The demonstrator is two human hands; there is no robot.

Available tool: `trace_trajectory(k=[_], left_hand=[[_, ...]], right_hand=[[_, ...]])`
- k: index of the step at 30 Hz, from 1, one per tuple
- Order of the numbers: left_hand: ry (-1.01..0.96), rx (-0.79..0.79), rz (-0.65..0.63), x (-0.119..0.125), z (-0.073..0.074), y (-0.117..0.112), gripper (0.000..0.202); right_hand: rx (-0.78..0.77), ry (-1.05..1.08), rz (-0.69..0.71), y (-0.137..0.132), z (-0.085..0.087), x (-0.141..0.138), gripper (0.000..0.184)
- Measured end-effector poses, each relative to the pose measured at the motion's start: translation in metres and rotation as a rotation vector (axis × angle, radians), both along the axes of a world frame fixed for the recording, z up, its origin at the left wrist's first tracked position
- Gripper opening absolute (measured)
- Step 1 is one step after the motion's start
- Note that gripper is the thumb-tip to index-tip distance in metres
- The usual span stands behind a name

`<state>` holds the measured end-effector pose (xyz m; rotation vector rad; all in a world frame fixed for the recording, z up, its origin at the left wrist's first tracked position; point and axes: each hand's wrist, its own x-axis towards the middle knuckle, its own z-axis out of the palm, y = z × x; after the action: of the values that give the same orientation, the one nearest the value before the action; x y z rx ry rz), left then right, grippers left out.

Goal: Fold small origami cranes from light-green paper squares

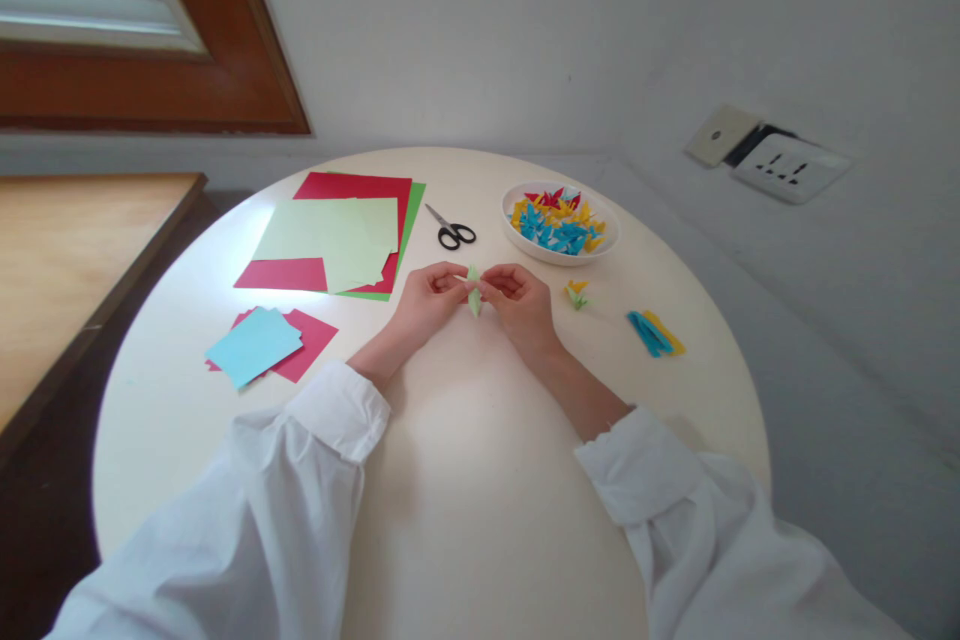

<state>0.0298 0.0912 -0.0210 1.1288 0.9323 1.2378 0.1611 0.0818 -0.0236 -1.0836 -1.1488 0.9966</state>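
Observation:
A small pale green folded paper piece (474, 301) is held between my two hands over the middle of the table. My left hand (433, 292) pinches it from the left, thumb and fingers closed. From the right, my right hand (519, 296) pinches the same piece, its other fingers curled. Just right of my right hand lie a green folded paper crane (577, 300) and a small yellow folded piece (576, 286), close together. Black-handled scissors (452, 232) rest on the table beyond my left hand.
A white dish (559, 255) of blue, yellow and red paper cranes stands at the back right. Blue and yellow folded strips (651, 333) lie at right. Large coloured sheets (322, 230) and light blue squares (255, 345) lie on the left of the round table (495, 520).

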Motion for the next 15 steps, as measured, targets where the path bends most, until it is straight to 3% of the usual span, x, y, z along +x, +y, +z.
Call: trace_trajectory(k=[15], left_hand=[[0.009, 0.014, 0.014, 0.0000, 0.0001, -0.0001, 0.022]], right_hand=[[0.056, -0.055, -0.002, 0.0005, -0.0026, -0.0008, 0.020]])
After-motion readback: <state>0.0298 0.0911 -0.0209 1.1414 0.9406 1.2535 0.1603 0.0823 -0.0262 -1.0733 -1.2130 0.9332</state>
